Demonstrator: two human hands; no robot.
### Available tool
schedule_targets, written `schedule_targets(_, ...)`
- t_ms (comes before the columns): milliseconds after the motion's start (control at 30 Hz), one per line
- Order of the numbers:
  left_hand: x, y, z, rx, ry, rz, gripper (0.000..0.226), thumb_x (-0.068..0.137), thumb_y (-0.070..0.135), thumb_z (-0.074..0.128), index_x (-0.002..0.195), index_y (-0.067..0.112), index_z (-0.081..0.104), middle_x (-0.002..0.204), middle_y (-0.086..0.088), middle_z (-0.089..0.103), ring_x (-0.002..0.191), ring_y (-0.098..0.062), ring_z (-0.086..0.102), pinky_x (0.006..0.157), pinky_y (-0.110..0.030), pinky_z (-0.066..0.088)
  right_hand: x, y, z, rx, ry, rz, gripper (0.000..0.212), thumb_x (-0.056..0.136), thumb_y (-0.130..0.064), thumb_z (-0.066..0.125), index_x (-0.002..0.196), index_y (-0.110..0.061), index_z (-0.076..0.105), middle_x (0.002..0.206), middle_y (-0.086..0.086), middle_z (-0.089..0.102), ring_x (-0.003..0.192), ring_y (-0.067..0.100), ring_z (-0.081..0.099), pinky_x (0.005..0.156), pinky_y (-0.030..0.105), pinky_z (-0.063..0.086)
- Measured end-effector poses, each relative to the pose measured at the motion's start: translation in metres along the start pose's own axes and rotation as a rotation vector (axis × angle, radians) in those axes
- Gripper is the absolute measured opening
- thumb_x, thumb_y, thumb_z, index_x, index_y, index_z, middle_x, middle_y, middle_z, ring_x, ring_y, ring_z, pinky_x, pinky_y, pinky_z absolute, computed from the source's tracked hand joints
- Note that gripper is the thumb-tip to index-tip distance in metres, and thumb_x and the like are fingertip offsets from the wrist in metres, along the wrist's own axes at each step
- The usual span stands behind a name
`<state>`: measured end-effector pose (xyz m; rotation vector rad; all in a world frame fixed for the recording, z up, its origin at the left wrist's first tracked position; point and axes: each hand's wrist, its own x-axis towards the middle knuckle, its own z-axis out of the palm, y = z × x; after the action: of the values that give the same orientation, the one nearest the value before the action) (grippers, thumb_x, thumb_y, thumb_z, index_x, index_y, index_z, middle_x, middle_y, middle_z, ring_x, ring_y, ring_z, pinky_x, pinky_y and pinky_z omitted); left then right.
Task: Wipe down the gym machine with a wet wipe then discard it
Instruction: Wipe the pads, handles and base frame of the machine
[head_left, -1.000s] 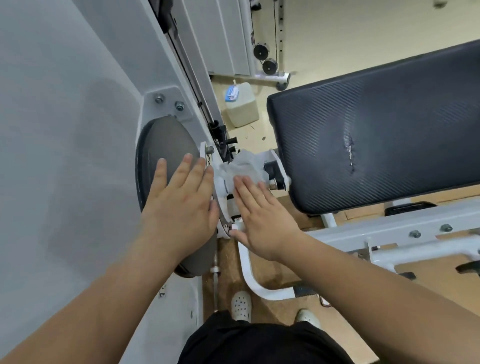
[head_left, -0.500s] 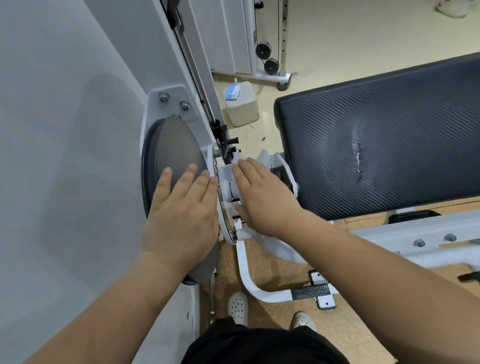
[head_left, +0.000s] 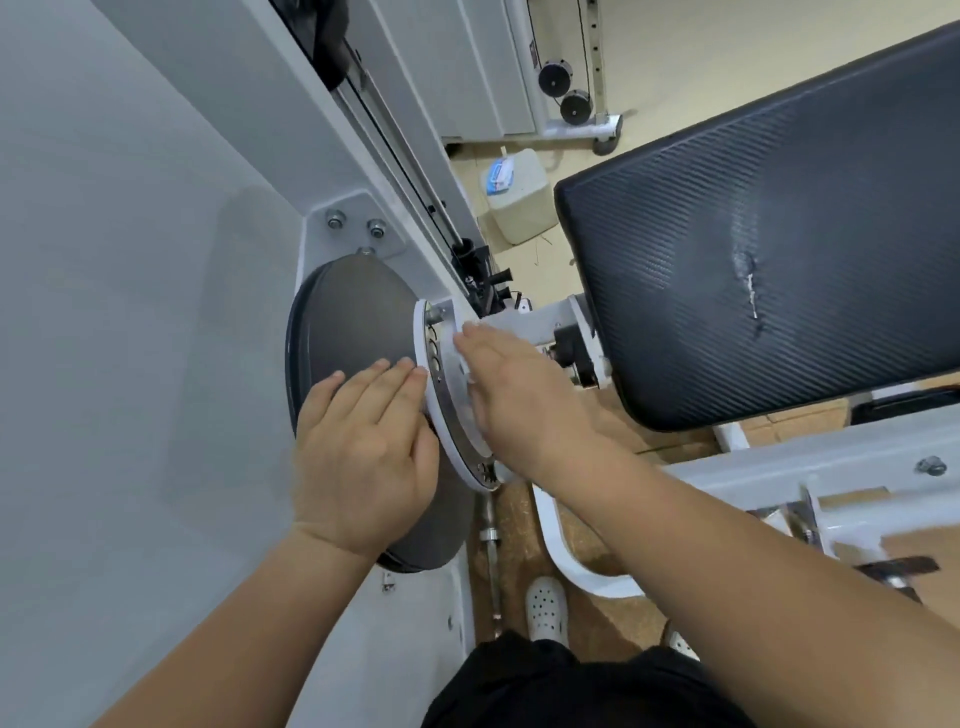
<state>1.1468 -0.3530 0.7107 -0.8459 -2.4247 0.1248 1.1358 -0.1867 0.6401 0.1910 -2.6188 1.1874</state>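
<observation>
The gym machine has a large white side panel (head_left: 130, 312), a dark oval cam disc (head_left: 353, 322) and a white round selector plate (head_left: 441, 415) beside it. My left hand (head_left: 358, 452) lies flat on the dark disc, fingers straight, holding nothing. My right hand (head_left: 519, 395) presses flat against the face of the round plate with the wet wipe (head_left: 464, 361) under its fingers. Only a thin white edge of the wipe shows by the fingers. A black padded bench (head_left: 753, 234) with a small tear is on the right.
A pale plastic jug (head_left: 519, 202) with a blue label stands on the floor behind the machine. Two black pulleys (head_left: 563, 91) hang on another frame at the back. The white steel base frame (head_left: 831, 467) runs right. My white shoe (head_left: 545, 608) is below.
My right hand has slid the wipe left from the pivot bracket onto the round plate's face. My left hand stayed flat on the dark disc. The view has shifted slightly.
</observation>
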Motion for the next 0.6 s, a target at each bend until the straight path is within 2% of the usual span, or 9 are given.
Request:
schedule_targets(33, -0.001, -0.001, 0.000, -0.006, 0.016, 0.003, 0.040, 0.097, 0.021, 0.043, 0.114, 0.006, 0.076, 0.121, -0.009, 0.074, 0.112, -0.028, 0.070, 0.096, -0.050, 0.050, -0.014, -0.011, 0.004, 0.142, 0.006, 0.004, 0.055, 0.101, -0.030, 0.038, 0.147, -0.003, 0.052, 0.152, 0.015, 0.052, 0.144, 0.030, 0.044, 0.121, 0.038, 0.030)
schedule_targets(100, -0.002, -0.003, 0.001, -0.017, 0.037, 0.022, 0.043, 0.099, 0.022, 0.040, 0.114, 0.004, 0.075, 0.122, -0.011, 0.073, 0.110, -0.030, 0.071, 0.094, -0.051, 0.051, -0.041, -0.033, 0.011, 0.443, -0.164, 0.107, 0.068, 0.103, -0.044, 0.030, 0.161, -0.009, 0.025, 0.169, 0.006, 0.023, 0.157, 0.016, 0.018, 0.126, 0.025, 0.010)
schedule_targets(167, -0.003, -0.004, 0.001, -0.034, 0.040, 0.041, 0.043, 0.098, 0.020, 0.039, 0.115, 0.002, 0.074, 0.123, -0.012, 0.072, 0.109, -0.032, 0.071, 0.092, -0.052, 0.051, -0.058, -0.042, 0.018, 0.653, -0.339, 0.219, 0.075, 0.104, -0.048, 0.028, 0.164, -0.018, -0.005, 0.172, -0.006, -0.011, 0.156, 0.004, -0.011, 0.123, 0.018, -0.006)
schedule_targets(200, -0.003, -0.004, 0.001, -0.040, 0.030, 0.038, 0.043, 0.096, 0.020, 0.041, 0.117, 0.001, 0.074, 0.123, -0.013, 0.072, 0.109, -0.032, 0.070, 0.092, -0.053, 0.051, -0.061, -0.043, 0.020, 0.687, -0.377, 0.239, 0.079, 0.101, -0.055, 0.025, 0.162, -0.022, -0.014, 0.169, -0.010, -0.021, 0.153, 0.001, -0.020, 0.123, 0.020, -0.010)
schedule_targets(267, -0.002, -0.003, -0.002, -0.050, 0.009, 0.024, 0.045, 0.098, 0.024, 0.040, 0.118, 0.000, 0.073, 0.124, -0.013, 0.071, 0.111, -0.033, 0.069, 0.094, -0.053, 0.049, -0.050, -0.040, 0.023, 0.733, -0.367, 0.261, 0.087, 0.094, -0.067, 0.019, 0.160, -0.025, -0.019, 0.167, -0.011, -0.027, 0.151, -0.001, -0.025, 0.125, 0.026, -0.012)
schedule_targets(367, -0.001, -0.003, -0.005, -0.059, -0.003, 0.034, 0.052, 0.103, 0.029, 0.033, 0.118, -0.001, 0.072, 0.125, -0.014, 0.071, 0.112, -0.033, 0.069, 0.092, -0.054, 0.049, -0.012, -0.042, 0.016, 0.860, -0.313, 0.324, 0.075, 0.108, -0.056, 0.025, 0.163, -0.021, -0.012, 0.169, -0.008, -0.021, 0.153, 0.003, -0.021, 0.128, 0.035, -0.009)
schedule_targets(433, 0.000, -0.003, -0.006, -0.075, -0.011, 0.044, 0.052, 0.102, 0.029, 0.032, 0.116, -0.002, 0.072, 0.124, -0.014, 0.071, 0.111, -0.034, 0.069, 0.090, -0.054, 0.050, 0.000, -0.047, 0.012, 0.863, -0.295, 0.305, 0.074, 0.108, -0.055, 0.024, 0.163, -0.020, -0.012, 0.169, -0.008, -0.022, 0.153, 0.002, -0.021, 0.128, 0.034, -0.009)
schedule_targets(533, 0.000, -0.004, -0.006, -0.109, -0.002, 0.048, 0.049, 0.098, 0.026, 0.036, 0.117, -0.003, 0.072, 0.124, -0.015, 0.071, 0.110, -0.034, 0.070, 0.087, -0.054, 0.051, -0.026, -0.044, 0.023, 0.778, -0.286, 0.208, 0.084, 0.099, -0.066, 0.020, 0.162, -0.024, -0.016, 0.168, -0.012, -0.026, 0.151, -0.003, -0.024, 0.126, 0.028, -0.010)
schedule_targets(600, 0.000, -0.004, -0.008, -0.117, -0.010, 0.057, 0.049, 0.097, 0.025, 0.038, 0.120, -0.004, 0.071, 0.125, -0.016, 0.070, 0.109, -0.035, 0.070, 0.086, -0.053, 0.051, -0.056, -0.034, 0.035, 0.720, -0.333, 0.243, 0.091, 0.091, -0.072, 0.017, 0.161, -0.027, -0.019, 0.166, -0.013, -0.029, 0.150, -0.003, -0.027, 0.128, 0.032, -0.009)
